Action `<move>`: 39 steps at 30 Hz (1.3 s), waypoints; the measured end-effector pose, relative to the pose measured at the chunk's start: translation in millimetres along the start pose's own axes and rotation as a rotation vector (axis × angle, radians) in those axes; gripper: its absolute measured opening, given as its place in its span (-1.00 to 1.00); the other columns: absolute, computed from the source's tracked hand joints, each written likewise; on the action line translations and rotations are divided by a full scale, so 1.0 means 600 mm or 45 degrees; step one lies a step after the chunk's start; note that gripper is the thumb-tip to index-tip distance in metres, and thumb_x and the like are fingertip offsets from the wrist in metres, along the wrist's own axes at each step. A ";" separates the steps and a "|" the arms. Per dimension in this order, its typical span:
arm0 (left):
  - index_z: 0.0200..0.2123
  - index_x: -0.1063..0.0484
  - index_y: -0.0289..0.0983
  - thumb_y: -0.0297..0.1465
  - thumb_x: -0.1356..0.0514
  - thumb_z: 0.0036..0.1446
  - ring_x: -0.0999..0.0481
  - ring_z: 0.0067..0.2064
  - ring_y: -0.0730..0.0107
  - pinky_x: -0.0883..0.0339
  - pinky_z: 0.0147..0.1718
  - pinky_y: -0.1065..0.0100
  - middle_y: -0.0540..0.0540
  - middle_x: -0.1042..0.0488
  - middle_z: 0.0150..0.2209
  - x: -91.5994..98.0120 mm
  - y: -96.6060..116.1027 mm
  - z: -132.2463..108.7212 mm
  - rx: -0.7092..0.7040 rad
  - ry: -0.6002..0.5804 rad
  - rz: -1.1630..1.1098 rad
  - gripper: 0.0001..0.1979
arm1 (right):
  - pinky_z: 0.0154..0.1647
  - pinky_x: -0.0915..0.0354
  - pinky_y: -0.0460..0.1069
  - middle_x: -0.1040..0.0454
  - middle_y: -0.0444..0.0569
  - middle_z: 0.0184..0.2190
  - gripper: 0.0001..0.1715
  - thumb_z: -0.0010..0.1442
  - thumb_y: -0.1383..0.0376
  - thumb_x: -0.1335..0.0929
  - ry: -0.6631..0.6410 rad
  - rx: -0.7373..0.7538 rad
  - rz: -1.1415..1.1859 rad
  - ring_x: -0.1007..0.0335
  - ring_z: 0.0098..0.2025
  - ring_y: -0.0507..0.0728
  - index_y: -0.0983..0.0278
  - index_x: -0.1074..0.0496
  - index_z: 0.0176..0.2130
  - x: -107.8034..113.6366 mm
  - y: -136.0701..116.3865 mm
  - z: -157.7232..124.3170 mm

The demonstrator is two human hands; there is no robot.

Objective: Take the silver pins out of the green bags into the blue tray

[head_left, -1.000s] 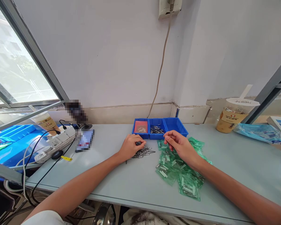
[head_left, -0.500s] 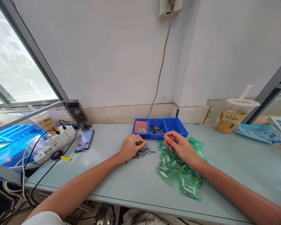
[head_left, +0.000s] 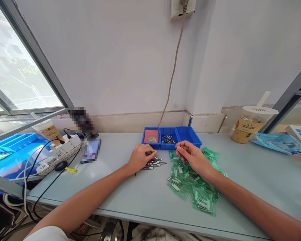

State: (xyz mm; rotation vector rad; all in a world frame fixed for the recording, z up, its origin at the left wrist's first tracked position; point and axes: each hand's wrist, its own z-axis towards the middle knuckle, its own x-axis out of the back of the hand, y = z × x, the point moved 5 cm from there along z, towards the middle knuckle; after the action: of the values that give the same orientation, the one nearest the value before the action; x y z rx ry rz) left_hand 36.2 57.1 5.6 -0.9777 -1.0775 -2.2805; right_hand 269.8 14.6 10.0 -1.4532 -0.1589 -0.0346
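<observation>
My left hand (head_left: 139, 156) rests on the grey table (head_left: 145, 190), fingers curled around a small dark part at the edge of a pile of small metal pins (head_left: 154, 163). My right hand (head_left: 193, 155) hovers over a heap of small green plastic bags (head_left: 193, 180), thumb and forefinger pinched together on something too small to make out. Behind both hands stand three joined blue trays (head_left: 188, 132); the left one has a red lining, the middle one holds metal pins (head_left: 167, 139).
A lidded iced drink cup (head_left: 251, 125) and a blue packet (head_left: 278, 141) sit at the far right. At the left lie a white power strip (head_left: 60, 152) with black cables, another cup (head_left: 48, 131) and a blue crate (head_left: 12, 154). A cord (head_left: 173, 67) hangs down the wall.
Hardly anything differs; both hands stay in place, with only a slight shift of the right fingers over the green bags.
</observation>
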 end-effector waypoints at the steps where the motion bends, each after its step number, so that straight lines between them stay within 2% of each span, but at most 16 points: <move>1: -0.34 -0.64 -0.19 -0.32 -0.27 0.33 -0.56 -0.23 0.33 -0.20 -0.14 0.24 0.00 -0.66 -0.24 0.000 -0.001 0.000 0.002 -0.002 -0.002 -0.80 | -0.45 -0.17 -0.05 -0.49 -0.12 -0.36 -0.55 0.28 -0.13 -0.40 0.003 -0.003 0.003 -0.25 -0.46 0.04 0.18 -0.41 -0.14 0.000 0.000 0.000; 10: -0.34 -0.64 -0.20 -0.28 -0.26 0.34 -0.55 -0.25 0.32 -0.24 -0.11 0.25 -0.01 -0.66 -0.24 -0.002 -0.006 0.001 0.004 0.000 -0.009 -0.77 | -0.49 -0.17 -0.04 -0.44 -0.13 -0.39 -0.47 0.22 -0.19 -0.42 0.014 0.016 0.026 -0.21 -0.48 0.04 0.18 -0.44 -0.13 0.000 -0.006 -0.002; 18: -0.34 -0.64 -0.20 -0.31 -0.28 0.33 -0.56 -0.24 0.33 -0.24 -0.10 0.26 -0.01 -0.66 -0.25 -0.001 -0.004 0.001 -0.014 0.013 0.000 -0.81 | -0.29 -0.37 0.04 -0.54 -0.02 -0.23 -0.50 0.21 -0.09 -0.47 -0.016 0.114 0.043 -0.38 -0.32 0.12 0.17 -0.50 -0.03 0.001 -0.001 0.004; 24: -0.34 -0.63 -0.20 -0.33 -0.28 0.33 -0.56 -0.23 0.34 -0.21 -0.11 0.27 0.00 -0.65 -0.25 0.000 -0.001 0.000 -0.015 0.011 -0.006 -0.82 | -0.24 -0.39 0.06 -0.51 -0.06 -0.33 -0.52 0.15 -0.08 -0.52 0.047 0.164 -0.070 -0.41 -0.30 0.15 0.19 -0.51 -0.11 0.009 -0.004 0.004; 30: -0.33 -0.63 -0.20 -0.32 -0.28 0.33 -0.55 -0.25 0.35 -0.21 -0.11 0.25 0.00 -0.66 -0.24 -0.001 -0.005 0.000 -0.009 0.002 -0.003 -0.82 | -0.34 -0.33 0.02 -0.45 -0.09 -0.41 -0.51 0.17 -0.16 -0.48 0.069 0.117 -0.083 -0.33 -0.40 0.11 0.19 -0.48 -0.27 0.010 -0.009 0.000; 35: -0.34 -0.63 -0.20 -0.31 -0.27 0.34 -0.55 -0.25 0.34 -0.22 -0.10 0.24 0.00 -0.66 -0.25 0.000 -0.004 0.000 -0.011 0.010 -0.003 -0.80 | -0.38 -0.32 0.00 -0.46 -0.05 -0.38 -0.42 0.22 -0.24 -0.40 0.019 0.039 0.035 -0.31 -0.41 0.09 0.20 -0.50 -0.25 0.004 -0.005 0.000; 39: -0.34 -0.64 -0.19 -0.30 -0.27 0.33 -0.54 -0.27 0.34 -0.24 -0.09 0.23 -0.01 -0.65 -0.25 0.000 -0.003 0.000 0.002 0.006 0.004 -0.80 | -0.37 -0.33 -0.01 -0.46 -0.06 -0.33 -0.45 0.22 -0.22 -0.42 -0.031 0.035 0.110 -0.32 -0.38 0.08 0.19 -0.49 -0.17 0.000 -0.004 -0.001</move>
State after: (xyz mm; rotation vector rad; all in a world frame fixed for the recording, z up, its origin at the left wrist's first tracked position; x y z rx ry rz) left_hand 34.9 58.2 4.8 -0.9727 -1.0746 -2.2778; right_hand 269.6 13.5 12.1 -1.4324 -0.1156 0.0558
